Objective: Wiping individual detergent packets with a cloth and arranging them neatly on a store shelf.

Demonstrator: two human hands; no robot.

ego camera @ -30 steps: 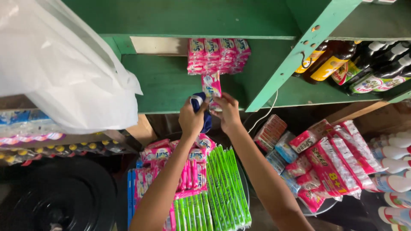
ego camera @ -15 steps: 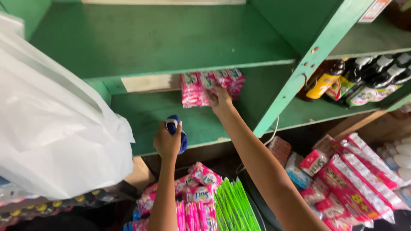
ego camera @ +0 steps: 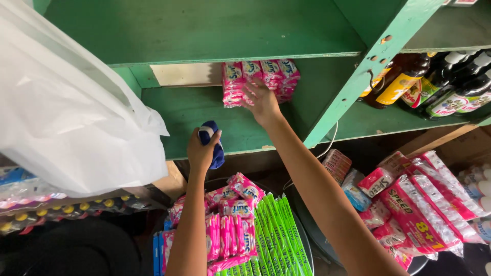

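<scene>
Right hand is up on the green shelf, fingers spread and laid flat over the front of the pink sachet packs — pressing on them, not pinching any single one. The stack sits at the back of the lower shelf, just left of the slanted green post. Left hand hangs lower, at the shelf's front edge, curled shut around a blue cloth that pokes out between thumb and fingers.

To do this well, I'd say — keep the palm broad across the packs so the row moves as one block and none slides off the side. Keep the cloth hand clear of the stack. Below, more pink and green packs fill a round basin, and dark bottles stand on the neighbouring shelf, well apart. A white plastic bag hangs at the left.
</scene>
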